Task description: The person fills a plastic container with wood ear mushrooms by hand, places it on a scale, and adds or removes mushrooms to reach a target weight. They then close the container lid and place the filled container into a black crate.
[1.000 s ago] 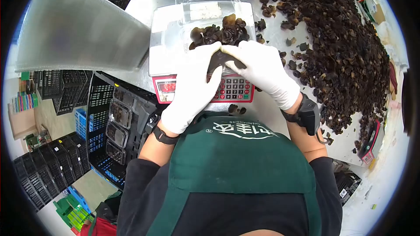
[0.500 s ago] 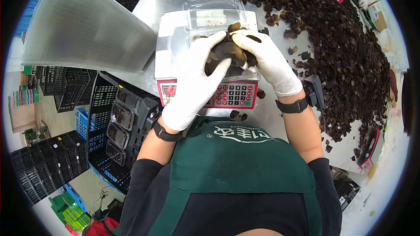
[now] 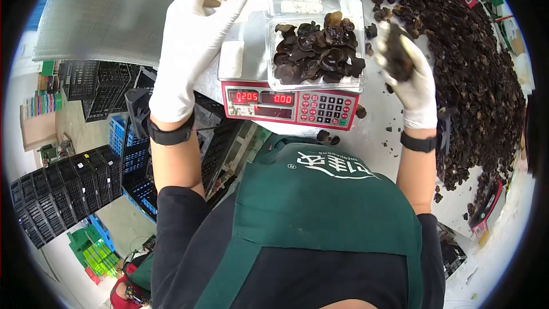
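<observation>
Black crates [image 3: 57, 200] stand on the floor left of the scale [image 3: 269, 98], which sits on the steel table [image 3: 374, 126]. Atop the scale, a clear tray [image 3: 314, 86] holds fungus [image 3: 317, 51]. Left of the scale the left hand [image 3: 191, 40] hovers, fingers spread and empty. Right of the scale, the right hand [image 3: 413, 83] clasps a fungus clump [image 3: 397, 57] in curled fingers.

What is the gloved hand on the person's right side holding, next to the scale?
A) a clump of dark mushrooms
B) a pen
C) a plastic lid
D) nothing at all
A: the right hand is curled around a clump of dark mushrooms just to the right of the scale, while the left hand is raised, open and empty.
</observation>
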Demonstrator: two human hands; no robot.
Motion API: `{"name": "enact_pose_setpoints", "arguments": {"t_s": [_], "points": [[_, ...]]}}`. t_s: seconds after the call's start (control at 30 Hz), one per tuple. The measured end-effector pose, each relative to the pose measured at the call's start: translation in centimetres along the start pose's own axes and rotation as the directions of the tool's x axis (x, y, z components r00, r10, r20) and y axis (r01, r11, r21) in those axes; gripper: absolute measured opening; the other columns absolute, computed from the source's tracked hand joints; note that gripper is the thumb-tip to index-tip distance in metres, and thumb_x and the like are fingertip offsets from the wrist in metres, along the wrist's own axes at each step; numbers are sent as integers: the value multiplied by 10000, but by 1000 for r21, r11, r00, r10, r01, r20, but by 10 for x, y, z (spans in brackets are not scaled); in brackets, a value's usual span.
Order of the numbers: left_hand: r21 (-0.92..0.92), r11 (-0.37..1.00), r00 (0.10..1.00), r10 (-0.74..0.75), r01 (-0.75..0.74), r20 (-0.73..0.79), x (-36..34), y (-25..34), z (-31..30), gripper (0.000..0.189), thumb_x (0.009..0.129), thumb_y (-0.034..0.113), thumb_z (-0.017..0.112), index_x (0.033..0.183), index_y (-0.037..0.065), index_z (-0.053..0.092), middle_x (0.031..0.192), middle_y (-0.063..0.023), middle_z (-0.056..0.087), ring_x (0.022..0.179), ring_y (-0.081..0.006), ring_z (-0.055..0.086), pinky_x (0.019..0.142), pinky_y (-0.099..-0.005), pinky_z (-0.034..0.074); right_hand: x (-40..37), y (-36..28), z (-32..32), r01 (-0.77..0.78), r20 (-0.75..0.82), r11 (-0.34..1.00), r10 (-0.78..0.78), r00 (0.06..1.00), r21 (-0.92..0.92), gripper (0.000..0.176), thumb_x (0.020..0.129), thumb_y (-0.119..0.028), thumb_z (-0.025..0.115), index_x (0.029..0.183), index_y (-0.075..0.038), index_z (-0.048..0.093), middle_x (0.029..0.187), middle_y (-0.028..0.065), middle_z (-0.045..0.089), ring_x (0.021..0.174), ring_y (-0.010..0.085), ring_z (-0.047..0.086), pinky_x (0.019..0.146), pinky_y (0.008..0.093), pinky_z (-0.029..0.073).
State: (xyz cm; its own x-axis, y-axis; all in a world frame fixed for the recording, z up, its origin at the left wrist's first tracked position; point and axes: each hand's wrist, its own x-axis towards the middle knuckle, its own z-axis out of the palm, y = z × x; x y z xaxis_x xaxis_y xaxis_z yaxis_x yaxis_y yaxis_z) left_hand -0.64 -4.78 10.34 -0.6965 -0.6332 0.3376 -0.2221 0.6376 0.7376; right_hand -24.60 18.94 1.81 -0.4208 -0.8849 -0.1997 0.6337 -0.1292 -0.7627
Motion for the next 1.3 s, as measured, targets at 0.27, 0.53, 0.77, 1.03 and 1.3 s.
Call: {"name": "enact_pose_setpoints", "arguments": {"t_s": [0.27, 0.53, 0.77, 1.03, 1.3], "points": [[249, 968, 997, -33, 13, 75, 17, -67, 43, 362, 900, 270, 679, 1210, 86, 646, 998, -103, 699, 863, -217, 688, 784, -318, 549, -56, 9, -63, 124, 25, 975, -131, 991, 185, 679, 976, -338, 555, 1531, -39, 305, 1264, 216, 609, 1063, 277, 661, 448, 223, 524], [130, 890, 838, 350, -436, 418, 8, 27, 84, 470, 841, 209, 718, 1294, 129, 623, 1268, -116, 628, 1153, -265, 611, 1037, -393, 460, -56, 28, -60, 57, -94, 998, -54, 994, 37, 320, 919, -160, 661, 1210, -52, 580, 959, 64, 610, 724, 131, 586, 450, 197, 432], [83, 929, 855, 295, -362, 427, -2, -5, 123, 262, 830, 91, 702, 1085, 66, 647, 1230, -104, 644, 1092, -274, 633, 964, -370, 491, -49, 24, -25, -74, -159, 956, 29, 987, -284, 220, 945, -218, 652, 1070, -37, 649, 866, 37, 651, 652, 91, 587, 498, 196, 441], [-117, 993, 840, 62, 1, 538, 7, -21, 108, 292, 865, -83, 638, 1123, 43, 689, 1155, -69, 708, 1111, -184, 653, 1009, -311, 505, -40, 7, 5, -68, -189, 880, -25, 982, -470, 172, 946, -221, 645, 1011, -67, 681, 792, -23, 628, 632, 34, 549, 537, 184, 412], [-176, 981, 921, 0, 75, 390, 8, -12, 90, 182, 873, -64, 662, 1020, 19, 729, 1028, -83, 735, 970, -157, 697, 877, -289, 561, -5, -2, 22, 205, 46, 649, -254, 966, -732, 157, 916, -188, 691, 996, -54, 704, 807, -36, 615, 663, 34, 534, 580, 198, 430]]}}
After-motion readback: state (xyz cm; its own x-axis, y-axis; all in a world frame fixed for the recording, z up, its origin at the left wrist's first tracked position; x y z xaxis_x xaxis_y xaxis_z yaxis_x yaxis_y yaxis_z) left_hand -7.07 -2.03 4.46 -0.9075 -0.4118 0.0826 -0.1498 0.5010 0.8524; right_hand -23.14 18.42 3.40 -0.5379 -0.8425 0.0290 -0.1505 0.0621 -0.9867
